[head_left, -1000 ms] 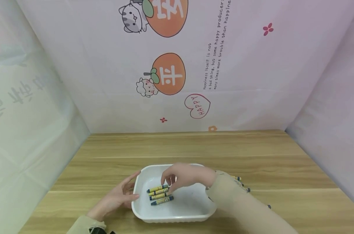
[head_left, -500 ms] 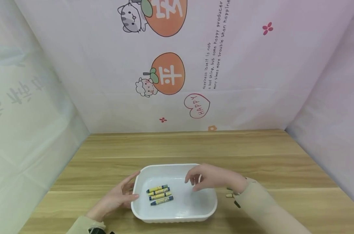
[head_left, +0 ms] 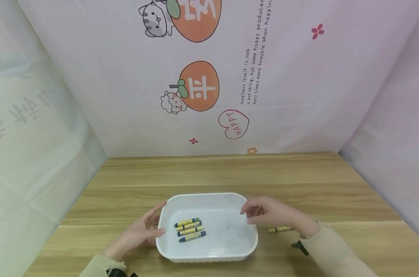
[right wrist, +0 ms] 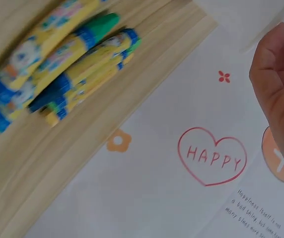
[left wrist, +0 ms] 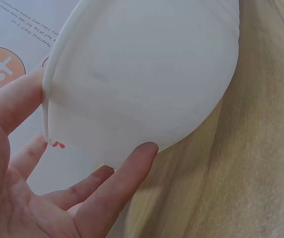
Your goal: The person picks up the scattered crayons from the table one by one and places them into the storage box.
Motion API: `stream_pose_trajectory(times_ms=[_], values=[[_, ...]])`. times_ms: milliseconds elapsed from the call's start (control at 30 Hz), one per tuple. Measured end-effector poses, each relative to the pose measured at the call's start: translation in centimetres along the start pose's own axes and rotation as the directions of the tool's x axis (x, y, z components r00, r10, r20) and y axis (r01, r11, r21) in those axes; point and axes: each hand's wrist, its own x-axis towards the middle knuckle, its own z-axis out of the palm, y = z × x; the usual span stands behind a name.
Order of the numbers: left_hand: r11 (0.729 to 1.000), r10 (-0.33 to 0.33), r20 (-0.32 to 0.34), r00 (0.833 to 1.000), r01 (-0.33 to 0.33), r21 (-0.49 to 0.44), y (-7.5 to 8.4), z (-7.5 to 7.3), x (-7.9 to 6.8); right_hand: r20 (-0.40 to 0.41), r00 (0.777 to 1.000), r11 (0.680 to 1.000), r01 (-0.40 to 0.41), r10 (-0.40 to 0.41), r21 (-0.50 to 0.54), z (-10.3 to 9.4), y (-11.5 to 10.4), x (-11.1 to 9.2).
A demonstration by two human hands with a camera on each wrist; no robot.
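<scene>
Several yellow-wrapped crayons (head_left: pixel 192 236) lie side by side in the left part of a white plastic tray (head_left: pixel 209 258). My left hand (head_left: pixel 140 232) holds the tray's left end. In the left wrist view, fingers of that hand touch the tray's outer wall (left wrist: pixel 147 74) and one digit reaches its rim. My right hand (head_left: pixel 271 211) hovers at the tray's right rim with loosely curled fingers and nothing visible between them. Beyond that hand, a crayon (head_left: pixel 281 229) lies on the table, others partly hidden by the sleeve. The right wrist view shows a bunch of crayons (right wrist: pixel 65 62), blurred.
The wooden table (head_left: pixel 126 177) runs back to a white printed cloth (head_left: pixel 285 127) that hangs upright behind it. More cloth stands at the left side (head_left: pixel 29 154) and at the right side (head_left: pixel 396 146).
My right hand has moved right from above the crayons in the tray to the tray's right rim. The crayons inside stay in place, and my left hand has kept its hold.
</scene>
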Motion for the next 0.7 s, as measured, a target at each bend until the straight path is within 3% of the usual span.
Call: stream_pose_trajectory(times_ms=[500,700], values=[[1.0,-0.007,-0.004,1.0,0.007,-0.018,0.0,0.1,0.1,-0.097,0.992,0.996,-0.082,0.079,-0.027,-2.8,4.0,-6.5],[1.0,-0.009,-0.003,1.0,0.009,-0.023,0.0,0.0,0.1,-0.093,0.995,0.999,-0.033,0.029,-0.042,-2.7,6.3,-8.9]])
